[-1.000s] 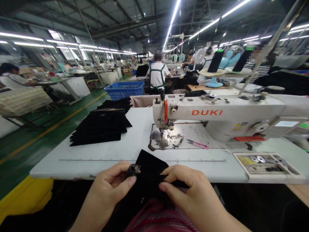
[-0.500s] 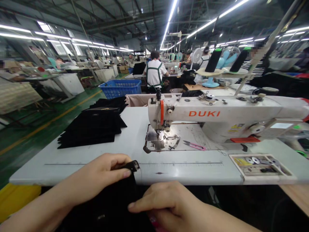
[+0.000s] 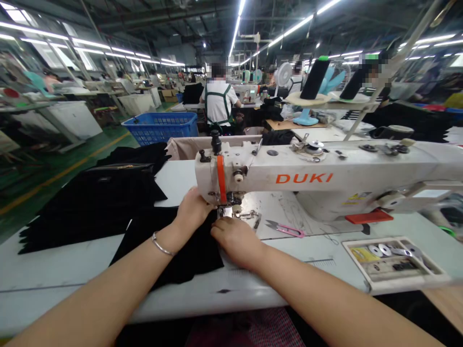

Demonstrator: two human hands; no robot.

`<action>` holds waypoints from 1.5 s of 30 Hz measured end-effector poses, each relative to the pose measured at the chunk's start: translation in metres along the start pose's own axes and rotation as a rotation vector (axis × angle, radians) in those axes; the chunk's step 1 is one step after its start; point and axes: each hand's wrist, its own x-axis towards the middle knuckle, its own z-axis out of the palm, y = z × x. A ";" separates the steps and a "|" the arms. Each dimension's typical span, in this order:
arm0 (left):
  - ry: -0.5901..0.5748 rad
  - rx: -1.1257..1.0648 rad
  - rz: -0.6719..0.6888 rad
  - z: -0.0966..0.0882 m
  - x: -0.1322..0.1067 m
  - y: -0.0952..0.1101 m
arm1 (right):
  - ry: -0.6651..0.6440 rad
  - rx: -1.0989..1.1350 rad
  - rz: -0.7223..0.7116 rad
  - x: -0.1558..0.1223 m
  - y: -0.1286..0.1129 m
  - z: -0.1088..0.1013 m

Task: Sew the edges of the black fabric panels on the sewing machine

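A black cloth piece [image 3: 181, 248] was laid on the white sewing table [image 3: 72, 294], and its far end was fed under the presser foot [image 3: 226, 212] of one sewing machine [image 3: 289, 178]. At the far left, one stack of black cloth pieces [image 3: 97, 202] was placed on the table, just beside the cloth piece, and one blue plastic basket [image 3: 161, 127] was seen beyond it on the floor. One metal bracelet [image 3: 159, 244] was worn on the left wrist. The left hand [image 3: 193, 211] was rested on the cloth close to the needle area; its fingers were hidden behind the machine head, so it could not be told if they were closed. The right hand [image 3: 235, 238] was pressed on the cloth just beside the presser foot, with the fingers [image 3: 220, 229] slightly curved and not gripping. To the right, one pair of pink thread snips [image 3: 285, 230] was lying on the table, and one bobbin tray [image 3: 392, 262] was set at the table's front edge. Two black thread cones [image 3: 314, 77] were standing above the machine.
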 end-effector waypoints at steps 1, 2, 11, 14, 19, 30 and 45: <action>0.002 -0.005 0.019 0.003 0.000 0.002 | -0.001 -0.004 -0.007 -0.003 0.004 -0.001; 0.000 -0.012 0.037 0.006 -0.002 0.005 | -0.002 -0.004 -0.019 -0.007 0.008 -0.003; 0.025 -0.115 0.233 0.009 -0.071 0.020 | 0.062 0.064 -0.043 -0.039 0.008 -0.004; 0.023 -0.139 0.271 0.009 -0.071 0.015 | 0.102 0.080 -0.049 -0.037 0.006 -0.004; 0.000 -0.159 0.313 0.005 -0.065 0.006 | 0.142 0.079 -0.070 -0.034 0.004 -0.003; -0.099 -0.190 0.339 0.000 -0.058 -0.001 | 0.111 0.121 -0.042 -0.033 0.004 -0.005; -0.079 -0.188 0.344 0.000 -0.059 0.000 | 0.118 0.122 -0.048 -0.034 0.001 -0.006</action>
